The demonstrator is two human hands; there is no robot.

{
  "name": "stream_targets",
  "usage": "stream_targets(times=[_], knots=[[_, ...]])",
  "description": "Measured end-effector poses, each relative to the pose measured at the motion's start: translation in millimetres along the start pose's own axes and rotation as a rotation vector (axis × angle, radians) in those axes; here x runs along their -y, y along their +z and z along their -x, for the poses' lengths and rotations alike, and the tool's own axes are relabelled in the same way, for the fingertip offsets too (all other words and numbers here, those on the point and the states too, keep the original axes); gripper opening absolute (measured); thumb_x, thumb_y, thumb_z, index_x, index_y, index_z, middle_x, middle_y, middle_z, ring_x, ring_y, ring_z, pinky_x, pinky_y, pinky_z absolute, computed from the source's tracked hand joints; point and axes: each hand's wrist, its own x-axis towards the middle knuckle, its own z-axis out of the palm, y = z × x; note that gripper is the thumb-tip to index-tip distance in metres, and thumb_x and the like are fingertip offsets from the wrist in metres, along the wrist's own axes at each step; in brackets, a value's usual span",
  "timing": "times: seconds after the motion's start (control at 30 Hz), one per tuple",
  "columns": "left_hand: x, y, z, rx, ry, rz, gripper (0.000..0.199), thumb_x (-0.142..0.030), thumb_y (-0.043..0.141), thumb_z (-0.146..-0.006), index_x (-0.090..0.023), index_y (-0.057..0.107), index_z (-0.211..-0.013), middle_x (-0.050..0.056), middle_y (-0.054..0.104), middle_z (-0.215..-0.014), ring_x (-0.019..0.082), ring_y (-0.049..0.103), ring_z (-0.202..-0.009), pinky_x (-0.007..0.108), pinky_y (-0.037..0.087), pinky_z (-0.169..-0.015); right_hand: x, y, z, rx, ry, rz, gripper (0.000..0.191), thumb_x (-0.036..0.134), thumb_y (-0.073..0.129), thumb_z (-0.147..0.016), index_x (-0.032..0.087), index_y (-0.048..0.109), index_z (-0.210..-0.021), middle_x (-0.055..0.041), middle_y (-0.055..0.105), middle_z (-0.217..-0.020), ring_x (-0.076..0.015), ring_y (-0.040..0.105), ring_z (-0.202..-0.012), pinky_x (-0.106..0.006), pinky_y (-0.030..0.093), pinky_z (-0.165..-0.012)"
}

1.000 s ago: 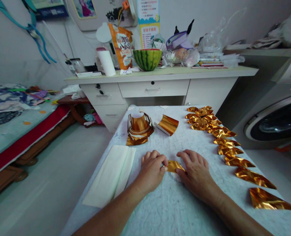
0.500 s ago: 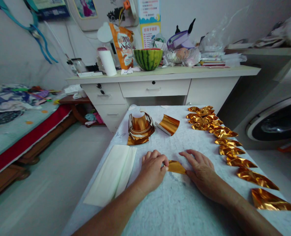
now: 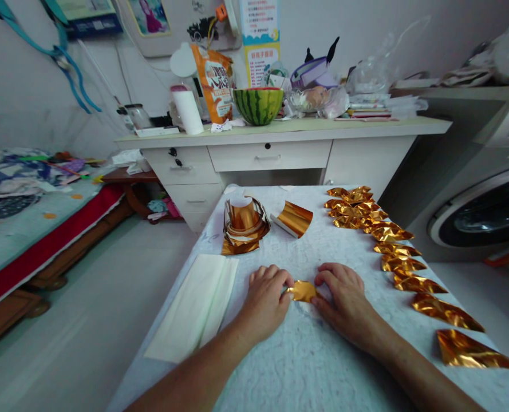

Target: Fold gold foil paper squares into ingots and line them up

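A small piece of gold foil paper [image 3: 302, 290] lies on the cloth-covered table between both hands. My left hand [image 3: 268, 294] pinches its left end between thumb and forefinger. At the right end, my right hand [image 3: 342, 297] has its curled thumb and fingers closed on the foil. Beyond the hands stand a stack of curled gold foil sheets [image 3: 244, 217] and a single curved foil sheet [image 3: 296, 218]. Along the right edge runs a row of several folded gold foil pieces [image 3: 402, 263], the nearest foil piece [image 3: 473, 350] lying apart.
A pale folded paper sheet [image 3: 192, 306] lies at the table's left. Behind is a white desk [image 3: 275, 154] with a cut watermelon [image 3: 258, 107] and an orange bag [image 3: 213, 83]. A washing machine [image 3: 486, 189] stands at right, a bed [image 3: 56, 217] at left.
My right hand has moved slightly left and its fingers have curled in onto the foil's right end. The visible foil between the hands looks shorter. My left hand keeps its pinch.
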Motion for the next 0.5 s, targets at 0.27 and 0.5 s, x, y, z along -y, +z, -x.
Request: stream_targets(times=[0.27, 0.5], knots=[[-1.3, 1.6, -1.1, 0.005, 0.019, 0.051, 0.024, -0.025, 0.071, -0.077, -0.025, 0.060, -0.099, -0.001, 0.062, -0.099, 0.021, 0.053, -0.098, 0.035, 0.034, -0.084, 7.1, -0.7, -0.1, 0.001, -0.030, -0.100, 0.013, 0.012, 0.060, -0.076, 0.020, 0.056, -0.087, -0.0091, 0.057, -0.112, -0.0264, 0.048, -0.106, -0.044, 0.036, -0.092], [-3.8, 1.3, -1.9, 0.046, 0.078, 0.069, 0.011, -0.026, 0.066, -0.085, -0.021, 0.065, -0.074, -0.002, 0.062, -0.079, 0.018, 0.055, -0.086, 0.032, 0.033, -0.080, 11.7, -4.6, -2.4, 0.028, -0.055, -0.159, 0.003, 0.017, 0.059, -0.081, 0.020, 0.059, -0.081, -0.0067, 0.058, -0.098, -0.0252, 0.049, -0.097, -0.042, 0.037, -0.085]])
